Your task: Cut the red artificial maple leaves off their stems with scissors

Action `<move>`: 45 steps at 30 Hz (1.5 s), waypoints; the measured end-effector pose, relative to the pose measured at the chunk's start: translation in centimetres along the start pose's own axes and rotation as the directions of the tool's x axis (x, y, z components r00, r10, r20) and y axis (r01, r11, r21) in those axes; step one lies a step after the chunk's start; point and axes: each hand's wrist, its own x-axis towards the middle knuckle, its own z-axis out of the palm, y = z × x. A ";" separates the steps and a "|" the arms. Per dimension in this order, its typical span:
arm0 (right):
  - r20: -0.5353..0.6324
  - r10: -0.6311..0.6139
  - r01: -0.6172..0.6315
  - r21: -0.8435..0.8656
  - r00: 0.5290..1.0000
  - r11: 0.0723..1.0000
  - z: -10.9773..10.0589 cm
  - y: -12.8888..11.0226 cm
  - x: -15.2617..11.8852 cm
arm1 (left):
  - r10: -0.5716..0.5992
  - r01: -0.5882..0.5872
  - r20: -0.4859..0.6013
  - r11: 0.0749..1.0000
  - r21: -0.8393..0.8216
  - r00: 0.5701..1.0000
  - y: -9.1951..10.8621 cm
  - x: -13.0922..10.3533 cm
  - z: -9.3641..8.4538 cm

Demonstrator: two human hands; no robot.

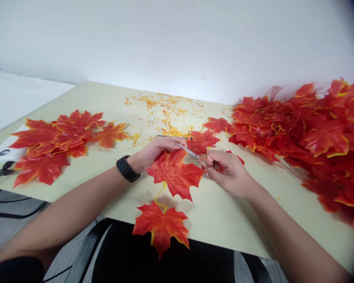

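My left hand (157, 152) pinches the upper edge of a red artificial maple leaf (175, 173) over the table. A second maple leaf (162, 226) hangs from it by a yellow stem and reaches past the table's front edge. In my right hand (228, 173) is a pair of small scissors (196, 156) with copper-coloured handles. Their blades point left and touch or lie very near the leaf's upper edge, close to my left fingertips. Whether the blades are parted is hard to see. Just behind them lies another red leaf (202, 141).
Yellow and orange trimmings (165, 104) are scattered across the back of the pale table (224, 220). A large heap of red leaves (306, 129) fills the right side. Several leaves (59, 135) lie at left, partly over a white box (7, 149) with a black cable.
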 end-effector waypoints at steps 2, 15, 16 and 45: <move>-0.046 0.027 -0.024 0.059 0.999 0.998 0.1 0.0 0.1 | -0.002 0.002 -0.009 1.000 0.004 1.000 -0.1 0.1 0.1; -0.191 0.409 -0.227 0.594 0.892 0.772 0.6 -0.4 0.7 | 0.338 -0.193 -0.155 0.795 0.576 0.928 -1.6 0.4 1.2; -0.173 0.431 -0.250 0.605 0.885 0.756 0.6 -0.4 0.7 | 0.342 -0.188 -0.163 0.788 0.587 0.925 -1.6 0.5 1.1; -0.023 0.618 -0.274 0.883 0.786 0.381 0.1 -0.6 1.2 | 0.027 -0.047 0.087 0.969 0.242 0.996 -2.4 0.3 0.9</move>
